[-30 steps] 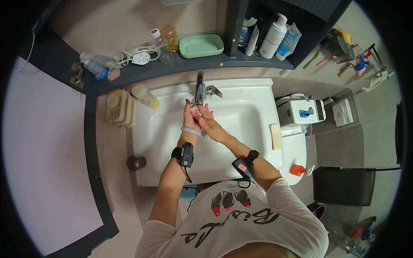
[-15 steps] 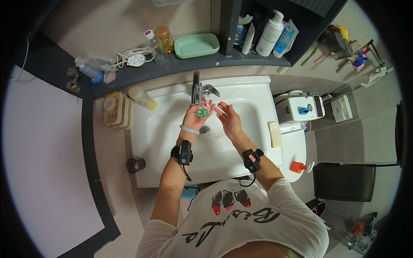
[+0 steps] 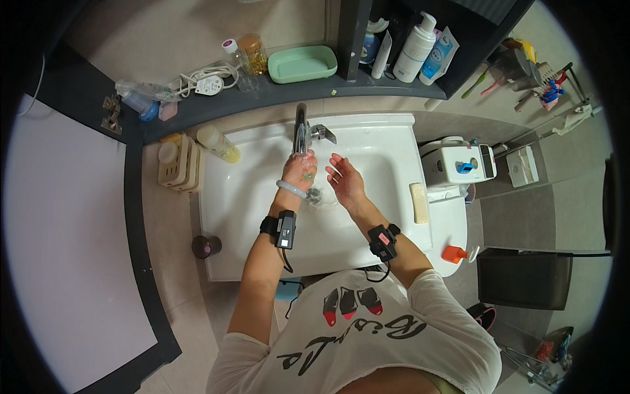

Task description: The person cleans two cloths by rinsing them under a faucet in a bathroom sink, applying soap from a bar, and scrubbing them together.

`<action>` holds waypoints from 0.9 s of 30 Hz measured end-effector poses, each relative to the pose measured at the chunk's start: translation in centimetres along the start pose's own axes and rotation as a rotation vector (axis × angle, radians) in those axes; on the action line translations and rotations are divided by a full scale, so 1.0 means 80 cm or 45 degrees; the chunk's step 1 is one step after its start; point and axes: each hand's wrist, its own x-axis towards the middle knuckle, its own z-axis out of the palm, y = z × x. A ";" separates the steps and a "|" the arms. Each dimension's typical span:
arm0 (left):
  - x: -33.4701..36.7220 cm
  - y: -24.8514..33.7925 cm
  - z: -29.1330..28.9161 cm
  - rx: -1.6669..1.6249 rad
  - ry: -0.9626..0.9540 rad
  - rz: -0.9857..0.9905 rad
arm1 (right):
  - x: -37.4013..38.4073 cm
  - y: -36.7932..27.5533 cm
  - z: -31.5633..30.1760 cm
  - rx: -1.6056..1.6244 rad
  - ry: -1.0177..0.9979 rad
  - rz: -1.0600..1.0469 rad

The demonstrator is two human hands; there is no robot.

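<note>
Under the spout of the chrome faucet [image 3: 300,134], my left hand [image 3: 300,165] is turned inward with its fingers curled, partly hidden by the spout. A bit of a soft-looking green lump [image 3: 308,176] shows in it; I cannot make out its kind. A pale bangle [image 3: 291,189] circles that wrist. My right hand [image 3: 346,182] hangs empty over the white sink [image 3: 387,177], just right of my left, its fingers apart and slightly bent. Whitish water or foam [image 3: 323,202] lies around the drain [image 3: 313,195].
A yellowish bar [image 3: 419,203] lies on the sink's right rim. At the back left stand a bottle [image 3: 219,144] and a beige basket [image 3: 179,165]. A dark shelf [image 3: 289,94] above holds a green tray [image 3: 302,64]. To the right is an orange pump bottle [image 3: 454,254].
My left hand has turned and curled in under the spout, hiding most of the green lump. Whitish water or foam now shows by the drain. My right hand has moved slightly.
</note>
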 end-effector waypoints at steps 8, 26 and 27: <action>0.005 0.006 0.002 0.347 0.133 -0.038 | 0.007 0.008 0.021 -0.183 -0.016 0.090; -0.026 0.024 0.019 0.467 0.472 0.035 | 0.037 0.052 0.064 -0.424 -0.060 -0.013; -0.030 0.032 0.011 0.359 0.315 0.005 | 0.040 0.054 0.070 -0.438 -0.076 -0.016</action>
